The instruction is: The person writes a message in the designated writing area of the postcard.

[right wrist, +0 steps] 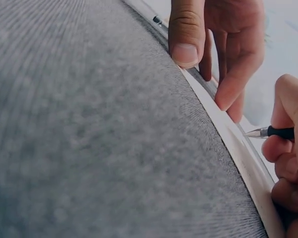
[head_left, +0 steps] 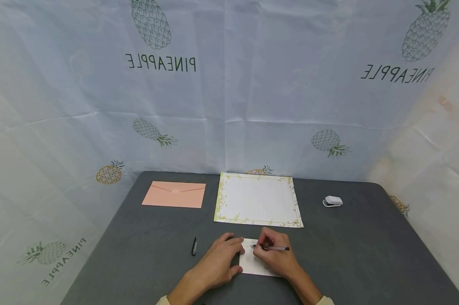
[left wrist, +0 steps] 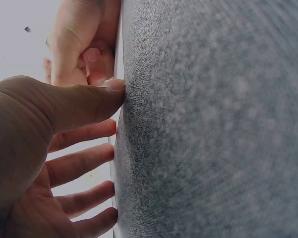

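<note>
A small white card (head_left: 252, 263) lies on the dark grey table (head_left: 137, 254) near its front edge. My left hand (head_left: 229, 252) lies flat with straight fingers pressing the card's left edge (left wrist: 114, 148). My right hand (head_left: 269, 254) grips a black pen (head_left: 275, 248), whose tip rests on the card. In the right wrist view the pen tip (right wrist: 260, 132) points at the card (right wrist: 238, 146), with the left hand's fingers (right wrist: 228, 74) just beyond it. The left wrist view shows my left hand (left wrist: 89, 148) spread at the card's edge and my right hand (left wrist: 82, 44) curled behind it.
A black pen cap (head_left: 194, 246) lies left of my left hand. Farther back are a pink envelope (head_left: 173, 195), a lined letter sheet with a floral border (head_left: 257, 199), and a small white stapler-like device (head_left: 332, 201) at the right. Pineapple-print sheets wall the table.
</note>
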{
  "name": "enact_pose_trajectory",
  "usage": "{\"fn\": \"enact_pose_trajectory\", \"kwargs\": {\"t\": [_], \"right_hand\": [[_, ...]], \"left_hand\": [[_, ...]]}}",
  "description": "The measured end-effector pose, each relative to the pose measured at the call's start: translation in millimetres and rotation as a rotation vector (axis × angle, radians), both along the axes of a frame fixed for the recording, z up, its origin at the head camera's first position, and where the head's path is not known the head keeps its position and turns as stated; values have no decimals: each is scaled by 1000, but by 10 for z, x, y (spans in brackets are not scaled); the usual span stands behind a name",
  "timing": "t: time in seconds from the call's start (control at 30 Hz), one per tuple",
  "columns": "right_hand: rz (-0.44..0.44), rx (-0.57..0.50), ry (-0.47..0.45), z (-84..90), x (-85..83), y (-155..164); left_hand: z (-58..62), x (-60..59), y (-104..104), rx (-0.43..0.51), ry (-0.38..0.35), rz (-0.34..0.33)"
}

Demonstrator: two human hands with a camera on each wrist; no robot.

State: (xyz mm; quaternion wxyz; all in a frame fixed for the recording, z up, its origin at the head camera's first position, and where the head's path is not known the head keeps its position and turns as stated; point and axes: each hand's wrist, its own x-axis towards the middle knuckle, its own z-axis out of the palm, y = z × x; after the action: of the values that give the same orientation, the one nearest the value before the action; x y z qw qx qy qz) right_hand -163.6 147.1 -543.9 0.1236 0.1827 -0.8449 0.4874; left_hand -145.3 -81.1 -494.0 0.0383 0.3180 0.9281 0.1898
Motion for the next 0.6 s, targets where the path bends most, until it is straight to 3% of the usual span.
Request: {"fn": "enact_pose_trajectory", "kwargs": {"t": [0.33, 0.6], "right_hand": [[17, 11, 27, 1, 9, 4], [16, 2, -3, 3, 11, 0]], "left_hand": [[-14, -4, 7, -4, 3, 2], [-19, -10, 4, -10, -2, 6]]}}
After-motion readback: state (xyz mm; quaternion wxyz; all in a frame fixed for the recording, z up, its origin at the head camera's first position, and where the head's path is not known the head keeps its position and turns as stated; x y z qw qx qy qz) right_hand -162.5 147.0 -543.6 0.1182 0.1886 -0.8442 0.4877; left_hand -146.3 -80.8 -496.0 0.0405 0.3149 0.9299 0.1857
